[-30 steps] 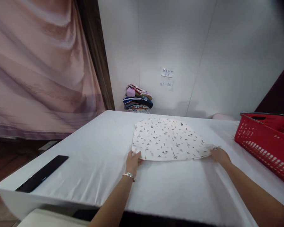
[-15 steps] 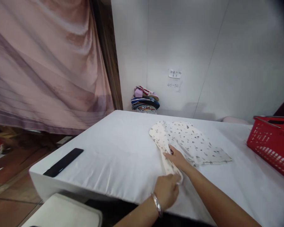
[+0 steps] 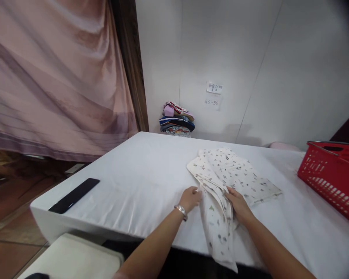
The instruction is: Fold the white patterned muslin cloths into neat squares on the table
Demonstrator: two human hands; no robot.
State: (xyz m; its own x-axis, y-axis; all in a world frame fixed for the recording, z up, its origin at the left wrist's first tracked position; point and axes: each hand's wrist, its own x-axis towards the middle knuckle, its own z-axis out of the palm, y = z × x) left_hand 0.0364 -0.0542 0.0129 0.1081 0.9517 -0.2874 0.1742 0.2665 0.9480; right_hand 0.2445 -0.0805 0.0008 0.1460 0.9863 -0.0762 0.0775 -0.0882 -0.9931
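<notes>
A thin white printed garment with small scattered figures lies partly folded on the white-covered table. Its exact kind is hard to make out in this bunched state. One long flap hangs down over the table's front edge. My right hand grips the gathered layers from the right, thumb on top. On the left side, my left hand, with a silver bracelet at the wrist, is curled at the garment's edge, and its fingertips are partly hidden by the fabric.
A red plastic basket stands at the table's right. Near the left edge lies a flat black object. A pile of folded clothes sits by the wall beyond the table, below paper notes. A pale stool is at front left.
The garment's near part has opened out into a wider flap, now hanging over the front edge. My left hand has moved up and left; my right hand has shifted right and slightly down.
</notes>
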